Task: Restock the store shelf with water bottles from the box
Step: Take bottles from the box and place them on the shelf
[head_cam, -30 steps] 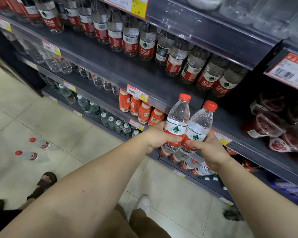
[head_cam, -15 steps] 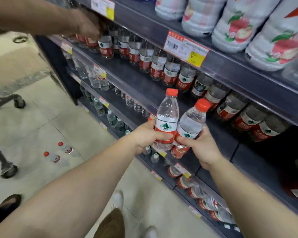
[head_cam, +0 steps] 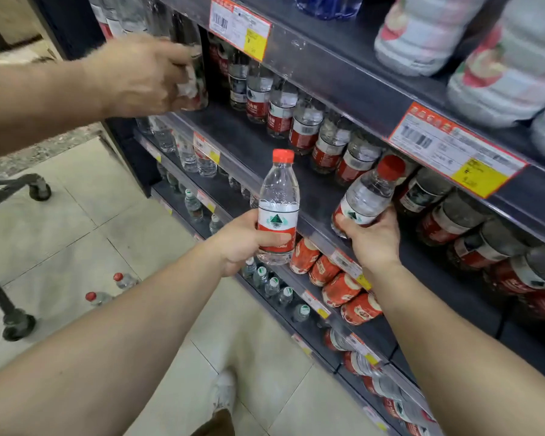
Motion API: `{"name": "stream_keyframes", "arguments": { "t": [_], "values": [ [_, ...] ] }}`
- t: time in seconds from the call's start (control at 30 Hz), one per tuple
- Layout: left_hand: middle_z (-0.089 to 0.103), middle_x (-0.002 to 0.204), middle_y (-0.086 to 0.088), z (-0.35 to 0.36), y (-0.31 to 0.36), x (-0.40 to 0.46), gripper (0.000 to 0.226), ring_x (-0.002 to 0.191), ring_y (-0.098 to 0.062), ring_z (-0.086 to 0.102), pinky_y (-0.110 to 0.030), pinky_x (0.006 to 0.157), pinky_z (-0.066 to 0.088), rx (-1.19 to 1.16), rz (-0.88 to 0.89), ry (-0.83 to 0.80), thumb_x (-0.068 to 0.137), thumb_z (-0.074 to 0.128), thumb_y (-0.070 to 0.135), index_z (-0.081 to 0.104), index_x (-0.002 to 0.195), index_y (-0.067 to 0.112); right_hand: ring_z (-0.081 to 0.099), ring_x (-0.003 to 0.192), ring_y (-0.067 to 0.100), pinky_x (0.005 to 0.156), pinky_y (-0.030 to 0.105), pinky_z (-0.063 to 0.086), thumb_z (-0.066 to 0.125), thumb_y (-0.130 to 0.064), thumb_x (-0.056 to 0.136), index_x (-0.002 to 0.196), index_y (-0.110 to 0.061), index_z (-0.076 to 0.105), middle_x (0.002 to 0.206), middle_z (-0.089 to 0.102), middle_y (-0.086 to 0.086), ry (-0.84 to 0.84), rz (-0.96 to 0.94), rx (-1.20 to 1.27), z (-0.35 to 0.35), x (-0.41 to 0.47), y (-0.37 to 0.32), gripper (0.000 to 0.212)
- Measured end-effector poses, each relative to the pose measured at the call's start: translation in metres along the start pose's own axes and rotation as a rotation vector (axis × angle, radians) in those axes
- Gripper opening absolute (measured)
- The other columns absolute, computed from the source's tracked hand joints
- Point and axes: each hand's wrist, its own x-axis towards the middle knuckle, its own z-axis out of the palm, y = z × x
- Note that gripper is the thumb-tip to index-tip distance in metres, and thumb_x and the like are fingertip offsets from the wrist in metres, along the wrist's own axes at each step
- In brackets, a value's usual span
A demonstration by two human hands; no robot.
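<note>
My left hand grips a clear water bottle with a red cap and red label, upright in front of the shelving. My right hand holds a second water bottle, tilted with its cap leaning in over the dark shelf. A row of like bottles stands at the back of that shelf, under the price rail.
Another person's hand reaches in from the upper left and holds a bottle at the shelf's left end. Two bottles lie on the tiled floor. A cart's wheeled frame stands at left. Red cans fill the lower shelf.
My hands have parted: the right one carried its bottle right and tipped it in toward the shelf, the left bottle stayed upright. The other person's hand came lower and nearer.
</note>
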Motion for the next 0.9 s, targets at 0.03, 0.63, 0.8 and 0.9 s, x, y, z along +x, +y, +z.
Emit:
{"name": "stream_keyframes", "arguments": {
  "t": [0.03, 0.63, 0.8, 0.9],
  "values": [
    [0.070, 0.115, -0.011, -0.005, 0.001, 0.003, 0.041, 0.105, -0.026, 0.065, -0.039, 0.099, 0.050, -0.004, 0.007, 0.000, 0.083, 0.067, -0.006, 0.061, 0.119, 0.011, 0.062, 0.088, 0.003, 0.083, 0.020, 0.046, 0.082, -0.015, 0.072, 0.117, -0.022, 0.054, 0.097, 0.062, -0.015, 0.002, 0.001, -0.024, 0.005, 0.005, 0.001, 0.053],
    [0.073, 0.111, -0.005, -0.028, -0.003, 0.017, 0.055, 0.104, -0.022, 0.067, -0.039, 0.102, 0.048, -0.041, -0.010, -0.031, 0.066, 0.077, 0.014, 0.062, 0.119, 0.017, 0.060, 0.104, 0.010, 0.091, 0.024, 0.044, 0.083, -0.022, 0.072, 0.121, -0.017, 0.057, 0.117, 0.065, -0.003, -0.072, 0.010, -0.181, 0.046, 0.036, -0.003, 0.056],
    [0.073, 0.111, -0.006, -0.050, 0.002, 0.019, 0.058, 0.101, -0.020, 0.068, -0.037, 0.096, 0.051, -0.081, 0.008, -0.001, 0.068, 0.076, 0.014, 0.059, 0.123, 0.014, 0.061, 0.108, 0.013, 0.093, 0.024, 0.045, 0.083, -0.027, 0.071, 0.120, -0.018, 0.058, 0.118, 0.066, -0.005, -0.143, -0.029, -0.217, 0.088, 0.050, -0.018, 0.055],
    [0.073, 0.109, -0.006, -0.069, 0.005, 0.022, 0.061, 0.099, -0.021, 0.068, -0.037, 0.094, 0.050, -0.118, 0.019, 0.041, 0.066, 0.076, 0.012, 0.058, 0.124, 0.012, 0.060, 0.102, 0.009, 0.092, 0.025, 0.045, 0.082, -0.025, 0.073, 0.119, -0.018, 0.058, 0.110, 0.063, -0.009, -0.185, -0.050, -0.195, 0.122, 0.057, -0.030, 0.052]
  ]
}}
